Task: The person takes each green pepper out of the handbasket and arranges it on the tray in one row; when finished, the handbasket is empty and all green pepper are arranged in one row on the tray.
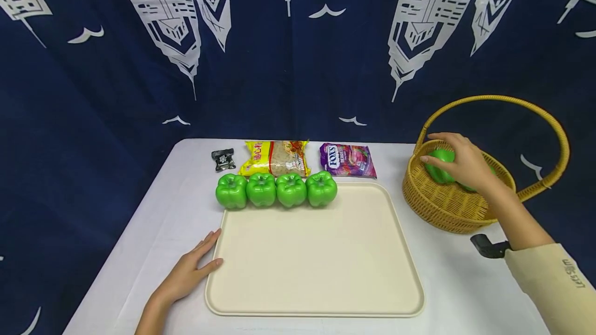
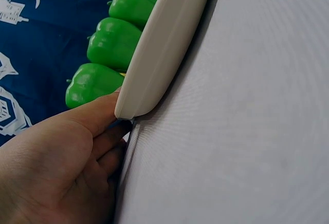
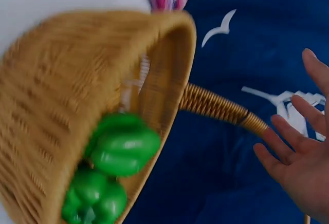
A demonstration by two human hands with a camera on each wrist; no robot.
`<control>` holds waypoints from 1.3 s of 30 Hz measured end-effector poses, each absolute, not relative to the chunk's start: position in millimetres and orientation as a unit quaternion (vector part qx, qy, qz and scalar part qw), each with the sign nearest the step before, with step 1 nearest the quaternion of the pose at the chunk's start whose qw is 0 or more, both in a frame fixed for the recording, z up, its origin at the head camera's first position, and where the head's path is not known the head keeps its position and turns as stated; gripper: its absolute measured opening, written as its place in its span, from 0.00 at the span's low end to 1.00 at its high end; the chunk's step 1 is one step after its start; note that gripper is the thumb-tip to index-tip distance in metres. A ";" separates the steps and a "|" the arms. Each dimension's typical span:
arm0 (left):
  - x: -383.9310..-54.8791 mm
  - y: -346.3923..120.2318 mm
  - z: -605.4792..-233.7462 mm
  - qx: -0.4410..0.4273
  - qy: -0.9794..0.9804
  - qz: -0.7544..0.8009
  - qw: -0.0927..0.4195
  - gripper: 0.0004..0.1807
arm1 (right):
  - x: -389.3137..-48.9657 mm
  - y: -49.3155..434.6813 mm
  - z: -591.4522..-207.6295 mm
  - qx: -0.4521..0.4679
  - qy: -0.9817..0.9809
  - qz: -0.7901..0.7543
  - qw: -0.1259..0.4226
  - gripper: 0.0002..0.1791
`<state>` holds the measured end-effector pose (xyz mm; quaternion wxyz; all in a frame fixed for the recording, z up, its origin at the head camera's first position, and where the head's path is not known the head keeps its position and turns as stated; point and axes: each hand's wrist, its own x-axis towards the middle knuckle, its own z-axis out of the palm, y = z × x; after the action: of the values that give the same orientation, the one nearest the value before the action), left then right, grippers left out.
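Note:
My right hand is over the wicker basket at the right, its fingers spread and holding nothing. Inside lie green bell peppers; the right wrist view shows one pepper above a second pepper, both apart from the fingers. On the left, my left hand rests with extended fingers at the left edge of a cream tray. In the left wrist view the thumb side of the left hand touches the tray rim. Several green bell peppers stand in a row along the tray's far edge.
Behind the pepper row lie a small black packet, a yellow bag and a purple Fox's candy bag. The basket's tall handle arches over its opening. A dark blue patterned curtain hangs behind the white table.

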<state>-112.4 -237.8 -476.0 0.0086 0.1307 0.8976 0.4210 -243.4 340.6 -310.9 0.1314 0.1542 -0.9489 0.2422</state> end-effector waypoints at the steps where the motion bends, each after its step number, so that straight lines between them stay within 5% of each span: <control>1: -112.5 -238.0 -476.4 0.131 0.898 0.420 0.008 0.35 | -247.1 345.5 -310.2 0.152 -0.953 0.232 0.124 0.33; 27: -113.5 -239.2 -478.5 0.128 0.902 0.412 0.005 0.35 | -312.0 430.5 -353.6 0.026 -0.978 0.190 -0.087 0.59; 39: -113.4 -239.6 -478.6 0.126 0.897 0.423 0.014 0.36 | -317.1 431.6 -362.3 0.079 -0.971 0.206 -0.091 0.55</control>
<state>-113.4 -239.6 -478.6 0.0143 0.1258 0.8974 0.4227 -317.1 431.6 -362.3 -0.0914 0.0790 -0.9711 0.2060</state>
